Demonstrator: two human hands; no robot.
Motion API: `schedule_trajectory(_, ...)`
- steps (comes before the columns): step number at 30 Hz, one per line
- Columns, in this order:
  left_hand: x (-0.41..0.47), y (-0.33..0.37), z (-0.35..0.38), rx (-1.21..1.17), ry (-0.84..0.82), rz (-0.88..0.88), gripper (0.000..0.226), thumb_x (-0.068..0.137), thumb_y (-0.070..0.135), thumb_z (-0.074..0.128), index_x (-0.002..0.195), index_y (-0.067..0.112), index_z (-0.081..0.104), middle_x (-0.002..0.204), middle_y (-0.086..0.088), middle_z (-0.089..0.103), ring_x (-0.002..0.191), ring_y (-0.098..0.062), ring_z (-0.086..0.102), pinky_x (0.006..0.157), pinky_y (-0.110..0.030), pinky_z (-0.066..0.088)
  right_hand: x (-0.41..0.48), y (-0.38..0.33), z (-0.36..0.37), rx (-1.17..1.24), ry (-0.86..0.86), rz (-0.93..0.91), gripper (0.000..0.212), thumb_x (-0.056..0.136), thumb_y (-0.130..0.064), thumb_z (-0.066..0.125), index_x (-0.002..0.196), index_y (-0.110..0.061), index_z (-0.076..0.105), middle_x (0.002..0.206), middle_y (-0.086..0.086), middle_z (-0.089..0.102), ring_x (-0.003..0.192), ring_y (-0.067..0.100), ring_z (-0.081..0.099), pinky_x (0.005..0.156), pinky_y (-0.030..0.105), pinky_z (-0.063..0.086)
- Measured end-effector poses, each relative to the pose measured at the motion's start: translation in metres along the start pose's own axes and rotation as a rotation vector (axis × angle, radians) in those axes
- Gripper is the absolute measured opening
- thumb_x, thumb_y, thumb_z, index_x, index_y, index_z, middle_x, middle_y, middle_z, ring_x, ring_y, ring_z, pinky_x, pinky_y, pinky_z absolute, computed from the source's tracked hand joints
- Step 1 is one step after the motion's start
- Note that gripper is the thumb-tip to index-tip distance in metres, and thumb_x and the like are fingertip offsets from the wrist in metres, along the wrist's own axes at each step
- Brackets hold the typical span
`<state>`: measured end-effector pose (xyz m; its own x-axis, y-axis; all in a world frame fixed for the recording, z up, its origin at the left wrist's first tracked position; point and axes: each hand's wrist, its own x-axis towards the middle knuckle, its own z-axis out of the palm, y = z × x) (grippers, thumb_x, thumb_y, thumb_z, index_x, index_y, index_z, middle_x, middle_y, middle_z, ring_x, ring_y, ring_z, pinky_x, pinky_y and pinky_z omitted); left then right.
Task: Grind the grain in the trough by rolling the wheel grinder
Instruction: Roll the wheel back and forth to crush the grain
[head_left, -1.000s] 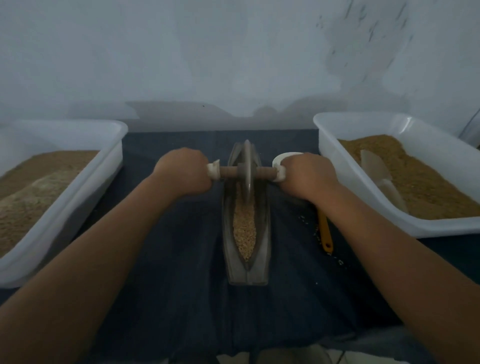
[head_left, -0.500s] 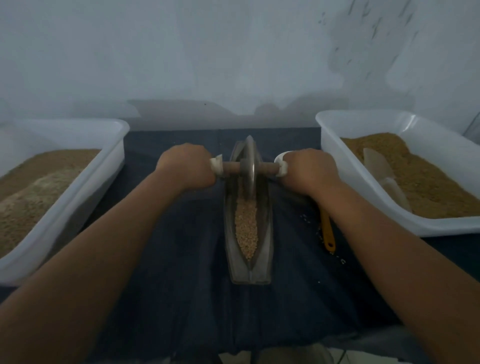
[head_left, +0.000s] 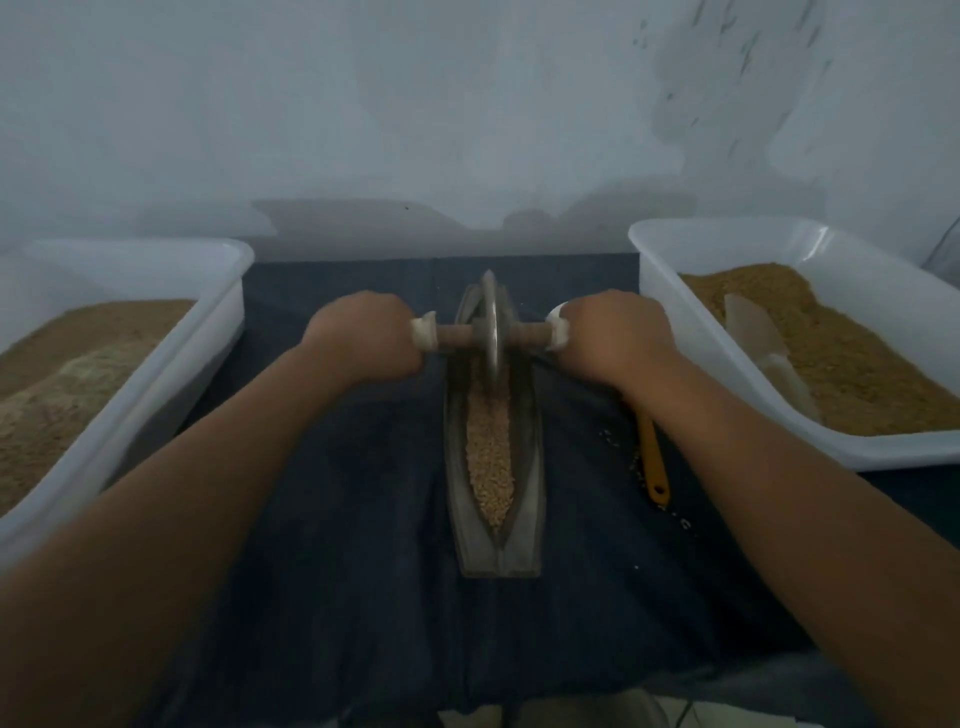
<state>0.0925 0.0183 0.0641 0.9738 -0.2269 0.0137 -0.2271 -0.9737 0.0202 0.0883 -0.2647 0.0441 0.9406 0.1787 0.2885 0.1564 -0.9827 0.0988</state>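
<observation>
A long grey boat-shaped trough lies lengthwise on the dark cloth in the middle. Pale grain fills its groove from the middle to the near tip. The wheel grinder, a thin metal disc on a brown wooden axle, stands upright in the trough's far half. My left hand grips the axle's left end beside a white collar. My right hand grips the right end in the same way. Both arms reach forward on either side of the trough.
A white plastic tub of brown grain stands at the left. At the right, another white tub holds grain and a clear scoop. A yellow handle and scattered grains lie under my right wrist. A pale wall rises behind.
The wheel has rolled a short way toward me along the trough, from its far end to just over the grain. Both hands came back with it.
</observation>
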Motion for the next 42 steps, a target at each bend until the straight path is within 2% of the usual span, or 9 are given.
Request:
schedule_trajectory(4,-0.006,0.003,-0.007,0.013,-0.157,0.065,0.022,0.086,0.036,0.068,0.074,0.019,0.062,0.079,-0.003,0.065,0.072,-0.022,0.063,0.068,-0.034,0.053,-0.009,0.003,0.002,0.002,-0.078,-0.022,0.036,0.086,-0.057,0.047,0.068,-0.029,0.06,0.065,-0.008,0.062,0.06,0.015,0.061,0.059,0.034,0.055)
schedule_trajectory(9,-0.078,-0.009,0.005,-0.01,-0.312,0.199,0.024,0.068,0.038,0.066,0.062,0.017,0.059,0.057,0.005,0.06,0.05,-0.004,0.057,0.041,-0.01,0.038,-0.095,0.012,-0.001,0.073,0.055,-0.229,0.034,0.073,-0.064,0.048,0.053,-0.038,0.039,0.042,-0.017,0.036,0.035,-0.005,0.036,0.035,0.017,0.023)
schedule_trajectory(13,-0.051,-0.008,0.009,-0.012,-0.195,0.147,0.025,0.073,0.041,0.066,0.064,0.019,0.059,0.064,0.005,0.063,0.06,-0.01,0.061,0.052,-0.025,0.044,-0.069,0.009,0.008,0.067,0.018,-0.143,0.038,0.08,-0.065,0.042,0.057,-0.035,0.05,0.049,-0.013,0.048,0.045,-0.001,0.045,0.043,0.021,0.028)
schedule_trajectory(18,0.006,0.0,0.003,0.04,0.059,0.024,0.028,0.079,0.043,0.061,0.065,0.02,0.055,0.069,0.002,0.057,0.064,-0.024,0.056,0.06,-0.033,0.046,0.002,0.001,0.006,0.005,-0.059,0.0,0.046,0.09,-0.066,0.039,0.074,-0.031,0.063,0.072,-0.008,0.063,0.065,0.017,0.06,0.065,0.037,0.056)
schedule_trajectory(23,-0.04,-0.009,0.006,-0.008,-0.163,0.156,0.024,0.072,0.042,0.066,0.066,0.019,0.06,0.066,0.005,0.063,0.064,-0.017,0.064,0.06,-0.03,0.053,-0.052,0.002,-0.001,0.068,-0.058,-0.082,0.035,0.087,-0.053,0.05,0.061,-0.03,0.055,0.056,-0.009,0.055,0.051,0.008,0.054,0.051,0.031,0.049)
schedule_trajectory(27,-0.09,-0.016,0.017,0.009,-0.073,0.221,0.04,0.056,0.061,0.043,0.06,0.024,0.056,0.051,0.008,0.055,0.047,-0.001,0.05,0.042,-0.02,0.032,-0.105,0.007,-0.005,0.094,0.097,-0.201,0.038,0.083,-0.062,0.045,0.055,-0.037,0.037,0.043,-0.014,0.035,0.036,-0.002,0.035,0.034,0.022,0.033)
schedule_trajectory(34,0.003,0.003,0.004,0.12,0.143,0.0,0.038,0.081,0.056,0.057,0.066,0.022,0.062,0.069,0.002,0.063,0.063,-0.02,0.059,0.059,-0.032,0.048,-0.013,-0.007,-0.008,0.053,0.006,0.028,0.045,0.091,-0.061,0.038,0.069,-0.027,0.058,0.067,-0.007,0.058,0.063,0.019,0.06,0.061,0.035,0.053)
schedule_trajectory(40,-0.045,-0.014,0.018,0.015,0.001,0.165,0.027,0.076,0.052,0.058,0.064,0.028,0.055,0.066,0.009,0.058,0.061,-0.014,0.057,0.058,-0.031,0.046,-0.067,-0.012,-0.005,0.094,-0.142,0.058,0.033,0.101,-0.041,0.047,0.093,-0.021,0.073,0.088,0.013,0.071,0.08,0.033,0.067,0.076,0.054,0.056)
schedule_trajectory(42,-0.083,-0.021,0.027,-0.042,0.039,0.224,0.031,0.068,0.059,0.046,0.061,0.03,0.053,0.056,0.012,0.054,0.052,-0.005,0.051,0.049,-0.025,0.038,-0.102,-0.009,-0.009,0.115,-0.015,-0.041,0.036,0.094,-0.046,0.04,0.084,-0.026,0.068,0.069,0.012,0.063,0.059,0.03,0.06,0.055,0.058,0.051)
